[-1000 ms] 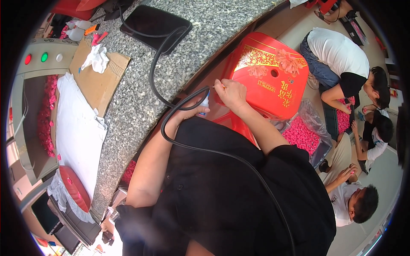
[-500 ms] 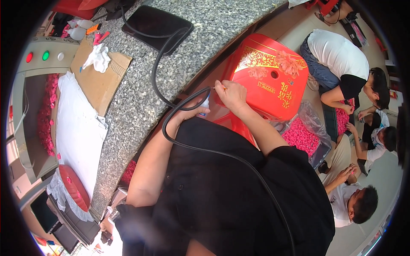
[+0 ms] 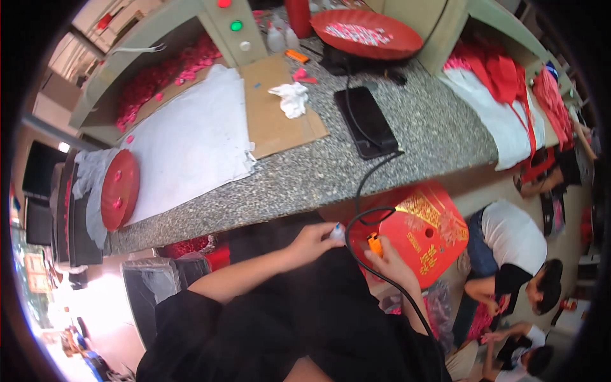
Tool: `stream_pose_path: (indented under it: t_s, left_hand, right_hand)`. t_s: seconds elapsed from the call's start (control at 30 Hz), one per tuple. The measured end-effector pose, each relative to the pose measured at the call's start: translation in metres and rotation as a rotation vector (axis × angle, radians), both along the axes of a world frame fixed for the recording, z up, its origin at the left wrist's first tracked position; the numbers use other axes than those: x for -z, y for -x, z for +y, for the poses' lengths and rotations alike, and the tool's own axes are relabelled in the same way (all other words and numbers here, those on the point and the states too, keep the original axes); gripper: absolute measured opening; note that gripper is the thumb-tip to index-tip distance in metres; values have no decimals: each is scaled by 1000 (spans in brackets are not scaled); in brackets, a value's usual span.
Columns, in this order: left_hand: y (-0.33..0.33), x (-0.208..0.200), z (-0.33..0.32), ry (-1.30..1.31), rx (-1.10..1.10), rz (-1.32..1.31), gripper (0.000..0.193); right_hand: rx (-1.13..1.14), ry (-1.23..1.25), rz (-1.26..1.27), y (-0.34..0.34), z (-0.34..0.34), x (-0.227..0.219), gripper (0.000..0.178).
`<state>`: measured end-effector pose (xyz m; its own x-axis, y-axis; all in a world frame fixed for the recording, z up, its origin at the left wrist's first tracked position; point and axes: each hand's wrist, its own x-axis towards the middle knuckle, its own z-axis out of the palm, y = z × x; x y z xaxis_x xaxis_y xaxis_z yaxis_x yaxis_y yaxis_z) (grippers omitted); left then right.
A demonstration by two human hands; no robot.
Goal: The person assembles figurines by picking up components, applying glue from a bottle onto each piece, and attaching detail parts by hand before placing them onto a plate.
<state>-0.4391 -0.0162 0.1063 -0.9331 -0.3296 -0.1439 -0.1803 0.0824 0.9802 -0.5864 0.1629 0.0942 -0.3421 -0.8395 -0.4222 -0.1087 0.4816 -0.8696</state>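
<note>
My left hand (image 3: 312, 244) is in front of my body, its fingers closed on a small whitish bottle (image 3: 337, 234) with a blue spot at its top. Just to the right, my right hand (image 3: 391, 261) grips an orange lighter (image 3: 374, 244) with a dark end, held up between thumb and fingers. A black cable (image 3: 358, 247) runs between the two hands and loops beside them. Beyond my right hand stands a red plastic stool (image 3: 439, 258) with a flower print and a hole in its seat.
The speckled stone counter (image 3: 305, 172) bears a black phone-like device (image 3: 369, 124), white paper (image 3: 197, 134), cardboard (image 3: 270, 121), a crumpled tissue (image 3: 293, 100) and red trays (image 3: 121, 191). Small bottles (image 3: 275, 38) stand at the back. People (image 3: 512, 239) crouch at the right near pink pieces.
My view has swung, bringing more of the counter in. My hands have moved apart; an orange lighter now shows in my right hand, while my left still holds the small bottle.
</note>
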Motion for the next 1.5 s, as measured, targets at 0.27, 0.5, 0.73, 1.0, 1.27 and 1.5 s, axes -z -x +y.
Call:
stream_pose_path:
  t_s: [0.27,0.5,0.73,1.0,1.27,1.5]
  left_hand:
    - [-94,-87,-16,-31,-38,-12,26]
    - [-94,-137,-61,-141,-257,135,29]
    - [-59,-161,-123,77,-353,239,30]
    - [-3,-183,-184,-270,-270,373,28]
    - [-10,-135,-321,499,-535,186,27]
    - [16,-127,-450,1230,-624,-477,51]
  right_hand:
    - [21,371,-543,-40,-101,-88,34]
    - [185,520,979,11,-221,-114,27]
    - [110,341,1260,20,-244,-137,30]
    - [-200,690,-640,-29,-287,-191,49]
    - [46,695,-695,-9,-305,-156,34]
    - [146,615,-758,-6,-309,-142,35]
